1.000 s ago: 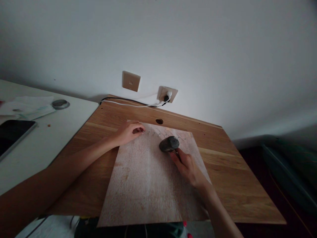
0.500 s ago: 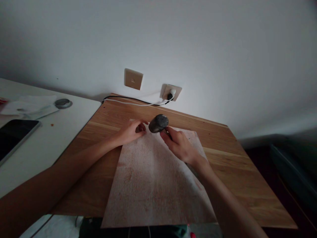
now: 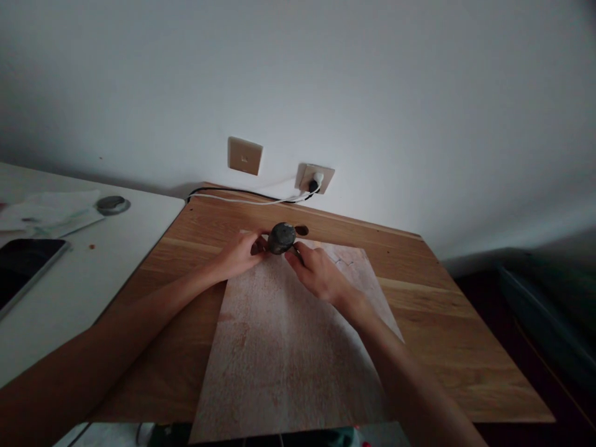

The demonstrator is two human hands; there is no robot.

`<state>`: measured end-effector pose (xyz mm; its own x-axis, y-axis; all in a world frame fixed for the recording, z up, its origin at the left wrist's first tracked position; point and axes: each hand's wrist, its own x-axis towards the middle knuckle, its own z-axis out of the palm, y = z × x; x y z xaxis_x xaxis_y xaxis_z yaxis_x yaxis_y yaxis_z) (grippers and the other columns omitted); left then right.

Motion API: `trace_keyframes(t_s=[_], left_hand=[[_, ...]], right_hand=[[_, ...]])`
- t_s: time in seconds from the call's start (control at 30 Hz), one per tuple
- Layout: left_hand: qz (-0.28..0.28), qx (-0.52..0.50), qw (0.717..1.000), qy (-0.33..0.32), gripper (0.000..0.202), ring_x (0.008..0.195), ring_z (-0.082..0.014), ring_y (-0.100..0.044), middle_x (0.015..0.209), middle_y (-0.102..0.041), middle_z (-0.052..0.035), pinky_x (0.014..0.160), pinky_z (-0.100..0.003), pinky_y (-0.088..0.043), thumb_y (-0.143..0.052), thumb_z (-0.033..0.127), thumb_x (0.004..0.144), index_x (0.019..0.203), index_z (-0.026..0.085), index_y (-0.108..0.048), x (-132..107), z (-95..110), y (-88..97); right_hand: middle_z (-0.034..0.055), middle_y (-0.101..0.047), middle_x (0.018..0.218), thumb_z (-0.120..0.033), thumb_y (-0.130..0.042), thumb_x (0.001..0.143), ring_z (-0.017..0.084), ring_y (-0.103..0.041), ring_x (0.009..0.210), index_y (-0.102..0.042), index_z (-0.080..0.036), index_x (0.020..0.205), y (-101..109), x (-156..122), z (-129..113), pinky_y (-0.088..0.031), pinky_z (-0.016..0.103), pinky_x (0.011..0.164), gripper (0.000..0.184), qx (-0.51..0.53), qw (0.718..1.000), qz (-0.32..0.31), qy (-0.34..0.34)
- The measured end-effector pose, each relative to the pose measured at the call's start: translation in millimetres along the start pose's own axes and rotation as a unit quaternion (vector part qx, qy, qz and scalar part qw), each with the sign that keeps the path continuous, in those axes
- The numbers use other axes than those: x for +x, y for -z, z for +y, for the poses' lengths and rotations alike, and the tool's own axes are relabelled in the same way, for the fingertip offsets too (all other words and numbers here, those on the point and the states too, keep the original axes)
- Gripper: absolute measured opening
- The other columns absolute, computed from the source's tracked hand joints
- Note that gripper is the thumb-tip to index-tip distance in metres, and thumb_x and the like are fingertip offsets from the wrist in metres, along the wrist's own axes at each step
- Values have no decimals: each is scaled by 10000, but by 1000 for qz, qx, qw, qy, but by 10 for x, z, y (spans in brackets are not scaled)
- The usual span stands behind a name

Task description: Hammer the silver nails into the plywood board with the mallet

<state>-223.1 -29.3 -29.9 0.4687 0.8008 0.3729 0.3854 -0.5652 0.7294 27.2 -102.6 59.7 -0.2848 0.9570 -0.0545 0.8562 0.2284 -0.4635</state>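
A pale board [image 3: 288, 347] lies on the wooden table [image 3: 442, 323]. My left hand [image 3: 239, 253] rests at the board's far left edge, its fingers pinched on something too small to make out. My right hand [image 3: 316, 273] is closed round the handle of a mallet, close under its dark rounded head [image 3: 280, 238]. The head hovers right beside my left fingertips. The handle is hidden in my fist. Faint small marks [image 3: 339, 257] run along the board's far edge to the right.
A white desk [image 3: 93, 267] adjoins on the left with a dark tablet [image 3: 23, 264], papers [image 3: 51, 211] and a round grey cap [image 3: 112, 203]. On the wall are a switch plate [image 3: 244, 155] and a socket [image 3: 315, 178] with cables [image 3: 242, 197]. A hole [image 3: 302, 230] pierces the tabletop.
My right hand carried the mallet head leftward and away from me, from the board's far right to my left fingertips. The left hand stayed pinched in place.
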Motion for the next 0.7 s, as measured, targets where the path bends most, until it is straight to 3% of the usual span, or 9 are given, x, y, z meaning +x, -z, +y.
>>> trace_keyframes(t_s=[0.23, 0.43, 0.53, 0.7], left_hand=[[-5, 37, 999, -15, 349, 948, -245, -861, 1131, -869, -44, 919, -464, -756, -841, 432, 1187, 1436, 192, -794, -19, -28, 3], [0, 90, 995, -31, 303, 1198, -316, -847, 1262, -871, -79, 1127, -585, -698, -881, 442, 1147, 1315, 195, -830, 16, -42, 25], [6, 106, 993, -42, 276, 1245, -323, -838, 1309, -868, -90, 1144, -588, -690, -875, 430, 1151, 1285, 193, -833, 45, -19, 33], [-2, 126, 990, -67, 249, 1211, -313, -848, 1257, -879, -79, 1139, -582, -691, -868, 426, 1157, 1245, 194, -838, 41, 7, 55]], right_hand=[[42, -846, 1135, -470, -801, 1206, 210, -834, 950, -815, -186, 1263, -27, -118, 81, -733, 407, 894, 290, 20, 1000, 1, -8], [-20, -771, 924, -511, -740, 1235, 155, -729, 744, -789, -200, 1131, 50, -734, 521, -670, 335, 768, 331, 54, 998, 13, -23], [-46, -709, 836, -540, -700, 1245, 155, -684, 691, -760, -206, 1068, 85, -1109, 721, -628, 330, 740, 382, 62, 997, 37, -37], [47, -808, 898, -450, -521, 1245, 263, -795, 851, -672, -262, 996, 97, -1517, 811, -596, 399, 816, 347, 63, 993, 85, -55]])
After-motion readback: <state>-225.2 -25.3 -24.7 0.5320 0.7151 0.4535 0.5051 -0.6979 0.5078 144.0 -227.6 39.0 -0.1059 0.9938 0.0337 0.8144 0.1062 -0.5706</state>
